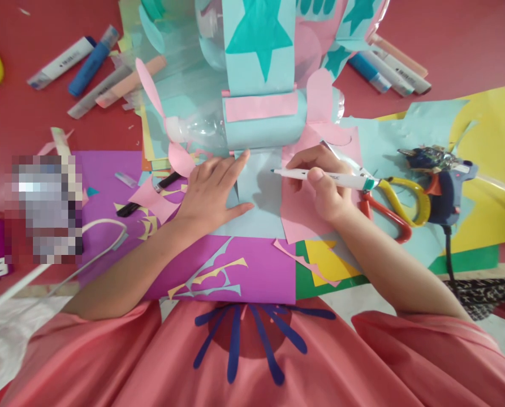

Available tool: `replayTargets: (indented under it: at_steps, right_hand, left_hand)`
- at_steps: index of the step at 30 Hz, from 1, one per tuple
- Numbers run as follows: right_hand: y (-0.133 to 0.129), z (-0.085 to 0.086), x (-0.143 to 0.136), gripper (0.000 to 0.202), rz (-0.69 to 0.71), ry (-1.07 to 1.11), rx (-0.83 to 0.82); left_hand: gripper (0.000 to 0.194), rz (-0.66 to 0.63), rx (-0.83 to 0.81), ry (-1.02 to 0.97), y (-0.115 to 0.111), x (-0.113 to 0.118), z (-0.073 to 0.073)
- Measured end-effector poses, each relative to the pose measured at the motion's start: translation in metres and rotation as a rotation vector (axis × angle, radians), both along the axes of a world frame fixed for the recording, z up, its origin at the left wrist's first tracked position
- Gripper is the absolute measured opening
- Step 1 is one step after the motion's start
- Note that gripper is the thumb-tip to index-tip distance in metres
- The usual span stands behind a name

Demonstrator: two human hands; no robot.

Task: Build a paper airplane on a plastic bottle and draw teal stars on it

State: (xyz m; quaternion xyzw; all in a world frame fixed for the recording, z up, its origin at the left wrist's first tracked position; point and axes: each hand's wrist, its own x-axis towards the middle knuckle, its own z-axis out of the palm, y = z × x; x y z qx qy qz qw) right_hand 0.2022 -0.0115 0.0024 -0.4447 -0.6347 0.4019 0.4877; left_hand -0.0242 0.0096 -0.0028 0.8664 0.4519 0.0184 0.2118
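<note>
My right hand [322, 183] is closed around a white marker [345, 180] with a teal end. Its teal tip points left, over a light blue piece of paper [260, 209]; whether it touches the paper I cannot tell. My left hand [214, 192] lies flat on the left part of that paper, fingers spread. Just beyond the hands a plastic bottle [264, 133] lies on its side, wrapped in blue paper with a pink strip and pink paper blades at its cap. Behind it stands a blue panel with a teal star [260, 39]. Pink paper [303, 220] lies beneath my right hand.
Scissors [398, 206] with yellow and red handles and a blue glue gun [445, 192] lie at the right. Several markers [93, 65] rest at the back left, others [390, 65] at the back right. Paper scraps [214, 277] cover a purple sheet [269, 265]. A blurred-out object [46, 206] is at left.
</note>
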Motion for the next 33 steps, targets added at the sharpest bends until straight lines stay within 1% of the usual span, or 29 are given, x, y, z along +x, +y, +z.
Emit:
replayTargets:
  at_steps: [6, 13, 19, 22, 24, 26, 28, 31, 33]
  right_hand:
    - [0.002, -0.003, -0.001, 0.025, -0.037, -0.019, 0.054]
    - [0.003, -0.001, -0.001, 0.020, -0.091, -0.048, 0.062]
    - [0.004, 0.001, -0.005, 0.016, -0.003, 0.002, -0.055]
    - [0.004, 0.002, -0.009, 0.024, 0.066, -0.008, -0.121]
    - [0.004, 0.002, -0.012, 0.030, 0.119, -0.055, -0.138]
    - [0.003, 0.001, -0.014, 0.032, 0.145, -0.095, -0.139]
    - [0.002, 0.000, -0.013, 0.031, 0.111, -0.086, -0.129]
    - [0.002, -0.002, -0.009, 0.030, 0.022, -0.017, -0.094]
    - [0.002, -0.003, -0.005, 0.032, -0.026, -0.011, -0.070]
  left_hand:
    - [0.082, -0.014, 0.011, 0.019, -0.001, 0.002, 0.005]
    - [0.083, -0.023, 0.064, 0.045, -0.003, 0.000, 0.001]
    - [0.085, 0.003, 0.113, 0.028, -0.007, 0.001, -0.002]
    - [0.088, 0.001, 0.119, 0.039, -0.008, 0.003, -0.002]
    - [0.090, -0.015, 0.123, 0.046, -0.008, 0.005, -0.002]
    - [0.091, -0.031, 0.129, 0.051, -0.009, 0.006, -0.002]
    - [0.090, -0.040, 0.132, 0.057, -0.010, 0.007, -0.001]
    - [0.090, -0.038, 0.112, 0.067, -0.010, 0.008, 0.001]
    - [0.091, -0.024, 0.093, 0.071, -0.010, 0.008, 0.003]
